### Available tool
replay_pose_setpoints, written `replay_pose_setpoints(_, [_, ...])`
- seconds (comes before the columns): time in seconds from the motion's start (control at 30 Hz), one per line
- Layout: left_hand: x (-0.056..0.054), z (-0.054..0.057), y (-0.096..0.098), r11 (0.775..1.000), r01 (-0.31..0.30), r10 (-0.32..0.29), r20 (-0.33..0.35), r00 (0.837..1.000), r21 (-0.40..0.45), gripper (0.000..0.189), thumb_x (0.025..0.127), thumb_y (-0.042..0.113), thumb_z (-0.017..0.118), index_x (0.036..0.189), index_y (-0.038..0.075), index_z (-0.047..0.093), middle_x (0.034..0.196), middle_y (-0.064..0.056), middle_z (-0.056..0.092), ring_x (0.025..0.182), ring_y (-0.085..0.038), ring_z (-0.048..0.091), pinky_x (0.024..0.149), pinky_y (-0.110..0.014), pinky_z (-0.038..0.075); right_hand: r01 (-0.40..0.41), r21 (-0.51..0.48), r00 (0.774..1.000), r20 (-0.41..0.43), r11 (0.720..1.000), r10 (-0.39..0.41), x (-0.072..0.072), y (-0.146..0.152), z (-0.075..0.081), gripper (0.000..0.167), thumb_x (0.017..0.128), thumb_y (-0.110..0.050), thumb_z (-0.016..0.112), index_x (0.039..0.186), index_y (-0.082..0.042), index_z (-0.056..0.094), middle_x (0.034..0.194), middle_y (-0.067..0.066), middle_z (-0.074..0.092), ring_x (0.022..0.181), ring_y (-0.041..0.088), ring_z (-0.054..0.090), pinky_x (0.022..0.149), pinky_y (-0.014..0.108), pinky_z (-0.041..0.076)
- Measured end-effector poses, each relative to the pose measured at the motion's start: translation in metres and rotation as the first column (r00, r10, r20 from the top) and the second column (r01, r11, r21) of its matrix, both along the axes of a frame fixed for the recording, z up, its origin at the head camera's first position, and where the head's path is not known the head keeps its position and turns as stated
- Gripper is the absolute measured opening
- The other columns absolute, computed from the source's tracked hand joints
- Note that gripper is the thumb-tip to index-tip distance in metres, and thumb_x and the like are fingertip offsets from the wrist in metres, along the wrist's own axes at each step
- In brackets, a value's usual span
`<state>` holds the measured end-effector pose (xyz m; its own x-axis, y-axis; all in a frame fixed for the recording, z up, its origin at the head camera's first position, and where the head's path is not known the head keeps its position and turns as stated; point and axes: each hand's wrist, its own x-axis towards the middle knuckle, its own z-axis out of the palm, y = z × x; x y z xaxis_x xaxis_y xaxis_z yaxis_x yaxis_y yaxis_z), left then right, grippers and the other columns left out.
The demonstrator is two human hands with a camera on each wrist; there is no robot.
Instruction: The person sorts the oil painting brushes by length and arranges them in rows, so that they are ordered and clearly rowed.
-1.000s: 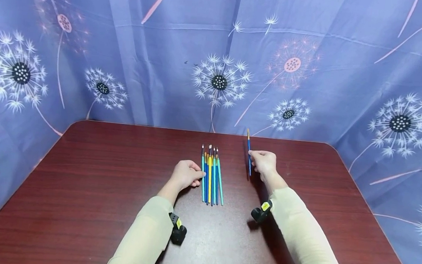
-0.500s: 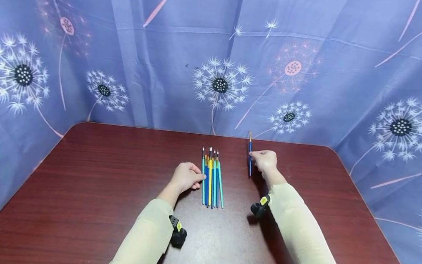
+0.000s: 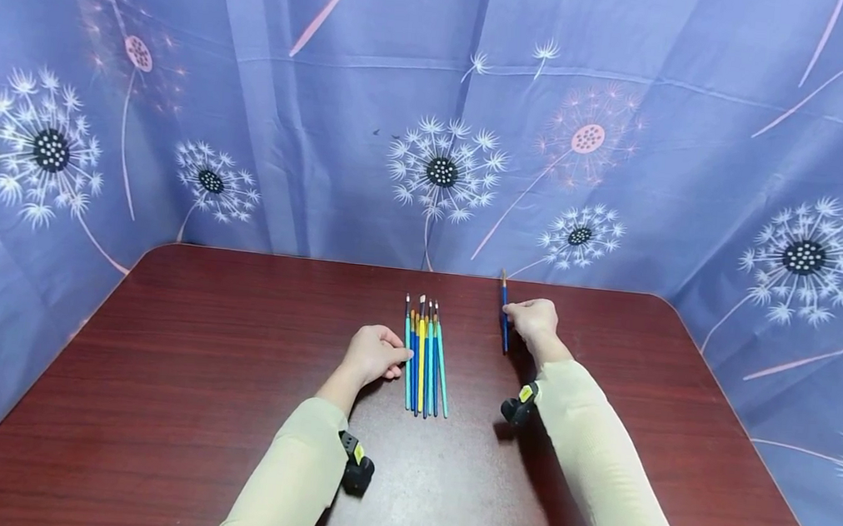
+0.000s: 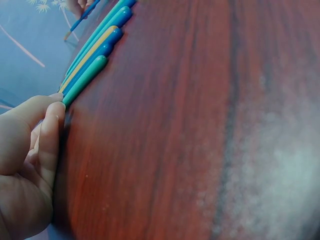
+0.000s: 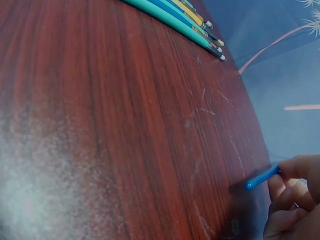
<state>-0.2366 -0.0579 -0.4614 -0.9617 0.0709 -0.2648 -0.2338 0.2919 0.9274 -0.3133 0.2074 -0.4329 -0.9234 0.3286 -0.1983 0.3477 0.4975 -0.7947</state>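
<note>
Several paintbrushes lie side by side at the middle of the table in the head view, with teal and blue handles and one yellow-handled paintbrush (image 3: pixel 421 380) among them. At the left edge of this row, my left hand (image 3: pixel 371 354) pinches the outermost teal paintbrush (image 4: pixel 86 80) between thumb and finger. To the right of the row, my right hand (image 3: pixel 535 319) pinches a blue paintbrush (image 3: pixel 505 325) partway along its handle, bristles pointing toward the back edge. Its rounded blue handle end (image 5: pixel 257 182) shows in the right wrist view, close over the tabletop.
The dark red wooden table (image 3: pixel 177 392) has rounded back corners. A blue curtain (image 3: pixel 326 146) with dandelion prints hangs behind it and along both sides. A small black wrist camera (image 3: pixel 519 405) sits on each cream sleeve.
My right hand has shifted slightly right and away with the blue paintbrush, whose bristle end has dipped a little. My left hand stays at the row. The head view has tilted slightly.
</note>
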Motion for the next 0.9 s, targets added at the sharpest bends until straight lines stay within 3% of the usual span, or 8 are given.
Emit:
replay_pose_setpoints(0.1, [0.0,0.0,-0.0001,1.0,0.001,-0.001,-0.003,1.0,0.007,0.016,0.083,0.009,0.071,0.088,0.0,0.059,0.067,-0.009,0.064,0.045,-0.01,0.058,0.046,-0.021,0.053,-0.003,0.067,1.0,-0.006,0.998,0.003,0.0006,-0.0007,0.0001,0.024,0.084,-0.02,0.066,0.095,0.001,0.073,0.078,0.007,0.073,0.068,0.015,0.056,0.058,0.021,0.044])
replay_pose_setpoints(0.33, [0.0008,0.0017,0.0012,1.0,0.009,-0.009,-0.009,1.0,-0.005,0.016,0.084,0.009,0.071,0.089,-0.001,0.059,0.068,-0.009,0.064,0.046,-0.01,0.058,0.046,-0.02,0.052,0.008,0.171,1.0,-0.01,0.985,-0.006,0.003,-0.0016,0.0013,0.024,0.083,-0.022,0.066,0.091,-0.001,0.074,0.072,0.003,0.071,0.077,0.021,0.061,0.063,0.023,0.045])
replay_pose_setpoints(0.63, [0.0009,0.0043,0.0015,1.0,0.004,-0.004,-0.022,1.0,-0.02,0.016,0.083,0.01,0.071,0.088,0.0,0.06,0.066,-0.008,0.064,0.044,-0.009,0.057,0.045,-0.019,0.051,0.022,0.17,1.0,-0.013,0.985,-0.02,0.0015,-0.0052,-0.002,0.026,0.082,-0.026,0.066,0.091,-0.003,0.075,0.098,0.014,0.07,0.097,0.028,0.06,0.082,0.033,0.05])
replay_pose_setpoints(0.9, [0.0006,0.0022,0.0005,1.0,0.0,0.0,-0.012,1.0,-0.02,0.016,0.083,0.01,0.071,0.089,0.0,0.059,0.067,-0.008,0.064,0.045,-0.009,0.057,0.045,-0.02,0.052,0.021,0.174,1.0,-0.016,0.984,-0.018,0.0027,-0.0062,-0.0068,0.026,0.082,-0.025,0.067,0.092,-0.003,0.074,0.096,0.014,0.072,0.091,0.028,0.063,0.08,0.033,0.051])
